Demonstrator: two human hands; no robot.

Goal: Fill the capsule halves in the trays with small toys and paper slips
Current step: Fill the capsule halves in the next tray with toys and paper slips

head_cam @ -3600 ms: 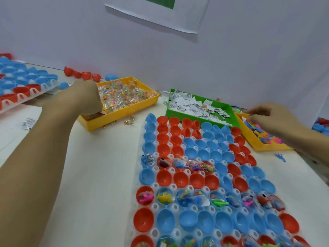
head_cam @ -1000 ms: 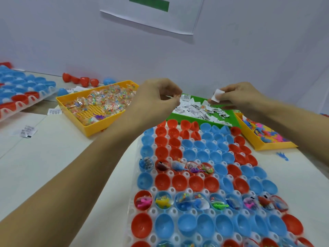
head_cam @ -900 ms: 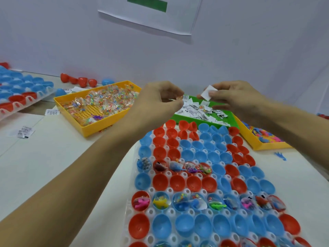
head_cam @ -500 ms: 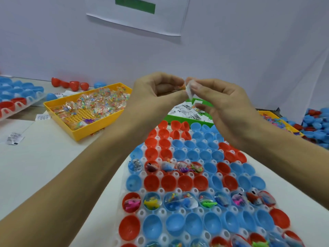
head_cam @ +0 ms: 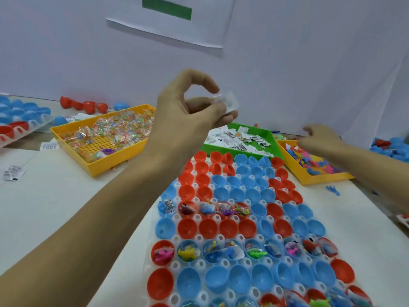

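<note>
On a white table (head_cam: 66, 196), the left hand (head_cam: 190, 116) is pinching a paper slip (head_cam: 230, 101) above the capsule tray (head_cam: 177, 265), ready for dropping, while the right hand (head_cam: 321, 140), grip unclear, is reaching beyond it for toys.

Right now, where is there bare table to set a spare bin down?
The widest bare table lies on the left, between the yellow bin of wrapped toys and the capsule tray, though the left forearm crosses it. A narrower strip runs right of the tray, below the other yellow bin. The far edge is crowded with bins.
</note>
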